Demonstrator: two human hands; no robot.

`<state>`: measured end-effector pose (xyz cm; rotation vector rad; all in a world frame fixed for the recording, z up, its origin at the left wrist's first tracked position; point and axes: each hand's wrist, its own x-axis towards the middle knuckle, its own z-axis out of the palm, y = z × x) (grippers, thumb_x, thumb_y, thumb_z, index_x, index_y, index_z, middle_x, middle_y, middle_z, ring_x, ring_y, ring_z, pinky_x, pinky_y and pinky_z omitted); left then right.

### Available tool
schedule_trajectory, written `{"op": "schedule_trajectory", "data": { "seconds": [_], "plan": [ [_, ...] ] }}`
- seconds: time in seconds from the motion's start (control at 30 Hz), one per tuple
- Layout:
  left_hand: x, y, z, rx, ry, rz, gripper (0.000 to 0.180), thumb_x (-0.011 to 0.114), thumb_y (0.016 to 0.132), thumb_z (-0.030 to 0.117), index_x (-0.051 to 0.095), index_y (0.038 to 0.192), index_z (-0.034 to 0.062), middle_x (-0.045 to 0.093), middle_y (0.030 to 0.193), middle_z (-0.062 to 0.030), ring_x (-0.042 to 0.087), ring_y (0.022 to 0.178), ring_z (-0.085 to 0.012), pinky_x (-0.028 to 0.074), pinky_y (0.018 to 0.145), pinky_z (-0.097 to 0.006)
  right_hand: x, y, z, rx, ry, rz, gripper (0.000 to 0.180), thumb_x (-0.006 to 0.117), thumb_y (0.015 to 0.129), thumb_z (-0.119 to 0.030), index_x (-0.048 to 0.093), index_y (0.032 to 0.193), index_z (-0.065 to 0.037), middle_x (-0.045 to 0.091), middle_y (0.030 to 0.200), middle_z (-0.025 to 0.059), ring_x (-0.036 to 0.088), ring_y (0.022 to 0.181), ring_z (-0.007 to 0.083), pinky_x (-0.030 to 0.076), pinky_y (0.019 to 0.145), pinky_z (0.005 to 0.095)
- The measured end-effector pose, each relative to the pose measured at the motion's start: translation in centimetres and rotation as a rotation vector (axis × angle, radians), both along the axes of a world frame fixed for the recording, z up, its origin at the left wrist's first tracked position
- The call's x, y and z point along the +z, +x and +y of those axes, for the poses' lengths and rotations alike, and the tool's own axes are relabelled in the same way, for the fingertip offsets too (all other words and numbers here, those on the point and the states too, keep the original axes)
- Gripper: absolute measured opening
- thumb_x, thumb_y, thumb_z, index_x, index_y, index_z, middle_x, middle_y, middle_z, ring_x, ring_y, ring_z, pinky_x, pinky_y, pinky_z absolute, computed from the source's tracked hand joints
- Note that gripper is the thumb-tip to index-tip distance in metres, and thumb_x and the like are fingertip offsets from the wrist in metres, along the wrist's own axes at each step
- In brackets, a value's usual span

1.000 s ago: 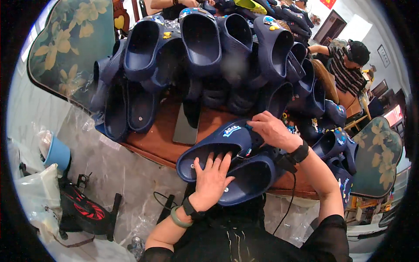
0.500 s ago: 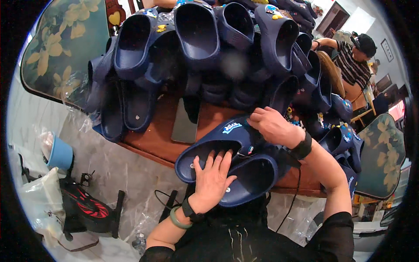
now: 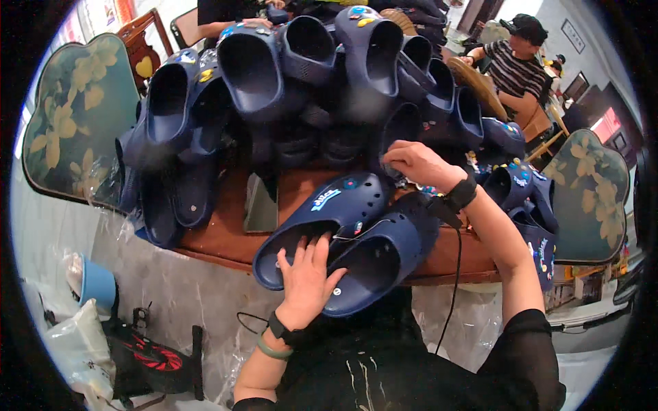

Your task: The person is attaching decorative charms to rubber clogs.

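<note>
We are resting our left hand [image 3: 305,279] in the heel end of the decorated clog [image 3: 336,211], the fingers loosely spread over its insole and the thumb reaching out toward the plain clog [image 3: 406,236], which is lying just right of that hand. Around our left wrist we are wearing a dark watch [image 3: 282,331] and a pale green bangle [image 3: 273,351]. We are bending the fingers of our right hand [image 3: 417,163] together just beyond the toe of the decorated clog; whether they are gripping anything we cannot tell. A dark wristband [image 3: 461,194] is circling our right wrist. The decorated clog is pointing from our left hand up toward our right one, carrying a pale blue lettered charm [image 3: 325,199] on its upper.

Both clogs are lying on a brown cloth [image 3: 218,231], and ahead of our left hand a phone [image 3: 261,205] is lying there too. Down below our right wrist a black cable [image 3: 453,294] is hanging. To the right of our right hand more charm-covered clogs [image 3: 508,186] are sitting. Beyond both hands a heap of navy clogs [image 3: 250,82] is rising. Out left of our left hand a blue bucket [image 3: 97,282] is standing on the floor. Farthest off, past our right hand, a person in a striped top [image 3: 515,68] is sitting.
</note>
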<state>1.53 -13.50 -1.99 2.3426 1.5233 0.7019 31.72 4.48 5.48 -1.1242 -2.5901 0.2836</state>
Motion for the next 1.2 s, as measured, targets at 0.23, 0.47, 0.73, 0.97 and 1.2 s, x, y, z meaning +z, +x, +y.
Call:
{"op": "schedule_trajectory", "data": {
  "seconds": [0.23, 0.47, 0.73, 0.97, 1.2],
  "plan": [
    [0.3, -0.2, -0.1, 0.018, 0.012, 0.046, 0.083, 0.077, 0.081, 0.036, 0.034, 0.144, 0.0044, 0.056, 0.129, -0.0179, 0.053, 0.12, -0.0341, 0.029, 0.104, -0.061, -4.1, 7.0, -2.2, -0.222, -0.022, -0.144, 0.013, 0.065, 0.083, -0.01, 0.071, 0.094, -0.007, 0.066, 0.093, 0.0156, 0.065, 0.092, 0.0373, 0.054, 0.079, 0.047],
    [0.3, -0.1, -0.2, 0.015, -0.07, 0.012, 0.08, 0.077, 0.081, 0.034, 0.035, 0.144, 0.0063, 0.052, 0.136, -0.0161, 0.045, 0.132, -0.0341, 0.025, 0.104, -0.063, -5.9, 9.2, -2.6, -0.431, -0.024, -0.319, 0.028, 0.065, 0.08, -0.01, 0.066, 0.108, -0.007, 0.065, 0.099, 0.016, 0.063, 0.097, 0.0368, 0.054, 0.081, 0.0467],
    [0.8, 0.0, -0.1, 0.023, 0.003, 0.043, 0.078, 0.077, 0.081, 0.035, 0.039, 0.141, 0.0018, 0.058, 0.126, -0.0193, 0.053, 0.118, -0.0356, 0.028, 0.105, -0.059, -6.2, 11.6, -4.7, -0.662, 0.009, -0.405, 0.03, 0.06, 0.081, -0.004, 0.065, 0.109, -0.01, 0.063, 0.1, 0.017, 0.062, 0.098, 0.0373, 0.054, 0.081, 0.0463],
    [0.6, -0.2, -0.1, 0.033, -0.017, 0.038, 0.079, 0.077, 0.082, 0.036, 0.039, 0.141, 0.0008, 0.057, 0.127, -0.0198, 0.052, 0.121, -0.0362, 0.027, 0.106, -0.06, -7.7, 11.1, -5.9, -0.326, 0.078, -0.032, 0.023, 0.063, 0.08, -0.002, 0.069, 0.101, -0.008, 0.062, 0.101, 0.0135, 0.058, 0.1, 0.0367, 0.052, 0.082, 0.0462],
    [0.7, 0.2, 0.1, 0.021, 0.016, 0.05, 0.081, 0.077, 0.082, 0.037, 0.036, 0.142, 0.002, 0.058, 0.125, -0.0193, 0.055, 0.117, -0.0367, 0.031, 0.103, -0.06, -7.9, 11.3, -6.7, -0.278, -0.024, 0.025, 0.034, 0.054, 0.078, 0.01, 0.067, 0.105, -0.006, 0.061, 0.109, 0.0192, 0.059, 0.103, 0.0406, 0.05, 0.087, 0.0443]
  ]
}}
